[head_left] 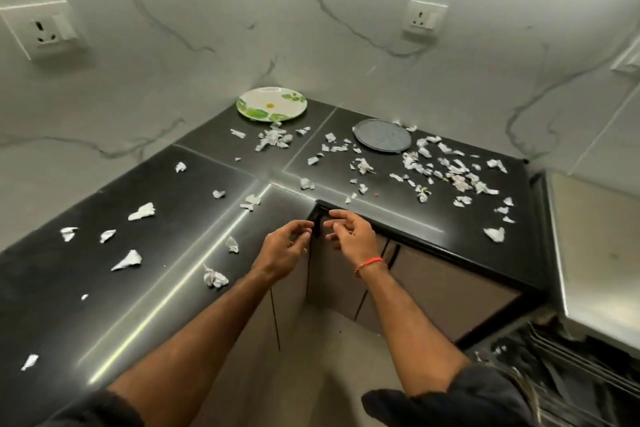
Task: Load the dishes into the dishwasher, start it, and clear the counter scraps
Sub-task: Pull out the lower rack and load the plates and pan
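On the far left, a white wall socket sits in the marble wall. Below it, the left wing of the black L-shaped desk carries loose paper scraps, well apart from each other; one crumpled scrap lies near the front edge, close to the left forearm.

In the middle, both hands are in the air in front of the inner corner of the desk, near each other but not touching. The left hand has its fingers loosely curled, thumb and fingertips close together; whether something small is pinched there, I cannot tell. The right hand also has bent fingers pointing toward the left hand, and I cannot see that it holds anything. A red thread goes around the right wrist.

In the back corner, a white plate with green leaves lies flat on the desk, close to the wall. Just in front of it is a small heap of scraps.

More to the right, a grey plate lies flat, and on its right side and in front of it many scraps are spread densely up to the right end of the desk. A second wall socket is above this plate.

At the lower right, the dishwasher rack stands open below a steel surface; what is inside the rack is too dark to tell.
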`<state>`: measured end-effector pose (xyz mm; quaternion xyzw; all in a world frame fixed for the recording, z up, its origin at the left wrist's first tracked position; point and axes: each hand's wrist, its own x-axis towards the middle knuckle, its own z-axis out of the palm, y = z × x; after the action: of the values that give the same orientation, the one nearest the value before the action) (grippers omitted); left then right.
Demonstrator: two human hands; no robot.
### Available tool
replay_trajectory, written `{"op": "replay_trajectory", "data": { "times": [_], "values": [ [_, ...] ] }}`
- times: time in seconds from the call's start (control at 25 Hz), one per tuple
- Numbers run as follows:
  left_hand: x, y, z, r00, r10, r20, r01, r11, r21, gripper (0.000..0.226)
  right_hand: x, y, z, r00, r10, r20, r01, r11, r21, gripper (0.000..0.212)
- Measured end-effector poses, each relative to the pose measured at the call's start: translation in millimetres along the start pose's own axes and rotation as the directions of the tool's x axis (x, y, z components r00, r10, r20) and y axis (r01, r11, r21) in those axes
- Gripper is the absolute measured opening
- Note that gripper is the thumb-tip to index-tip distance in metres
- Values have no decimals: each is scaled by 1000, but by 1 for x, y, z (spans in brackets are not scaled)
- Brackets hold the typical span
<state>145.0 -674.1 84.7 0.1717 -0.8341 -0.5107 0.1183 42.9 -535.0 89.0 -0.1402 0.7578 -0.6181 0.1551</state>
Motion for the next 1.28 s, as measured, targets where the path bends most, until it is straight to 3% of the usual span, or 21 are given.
{"op": "replay_trajectory", "data": {
  "times": [0.32, 0.48, 0.6, 0.76, 0.84, 0.92, 1.04, 1.12, 1.16, 1.28],
  "values": [
    [107, -2, 16, 1000, 9, 25, -8, 999, -36, 32, 138, 0, -33, 947, 214, -241, -144, 949, 280, 15],
    [207, 5, 41, 999, 47, 17, -47, 999, -2, 37, 243, 5, -57, 937, 264, -228, -175, 922, 346, 9],
    [277, 20, 61, 999, 31, 25, -31, 1000, 3, 37, 313, 11, -77, 885, 416, -208, -287, 840, 461, 6],
    [345, 32, 77, 1000, -2, -24, 2, 999, -39, 37, 392, 31, -96, 775, 630, -48, -486, 643, 591, 9],
    [361, 30, 82, 999, -33, -29, 31, 998, -48, 36, 423, 40, -100, 729, 684, -1, -530, 566, 632, 28],
    [367, 21, 83, 997, -70, -30, 68, 996, -54, 35, 449, 39, -99, 680, 732, 42, -512, 434, 741, 47],
    [371, 3, 76, 989, -136, -65, 131, 988, -86, 31, 487, 31, -94, 549, 833, 75, -400, 183, 898, 55],
    [372, -4, 69, 979, -192, -64, 185, 978, -99, 29, 503, 33, -90, 499, 866, 31, -384, 189, 904, 40],
    [373, -6, 66, 976, -208, -60, 202, 974, -102, 29, 504, 32, -88, 520, 854, -16, -384, 250, 889, 30],
    [370, -6, 60, 978, -201, -48, 195, 976, -96, 28, 492, 21, -81, 677, 727, -109, -323, 428, 844, 28]
  ]
}}
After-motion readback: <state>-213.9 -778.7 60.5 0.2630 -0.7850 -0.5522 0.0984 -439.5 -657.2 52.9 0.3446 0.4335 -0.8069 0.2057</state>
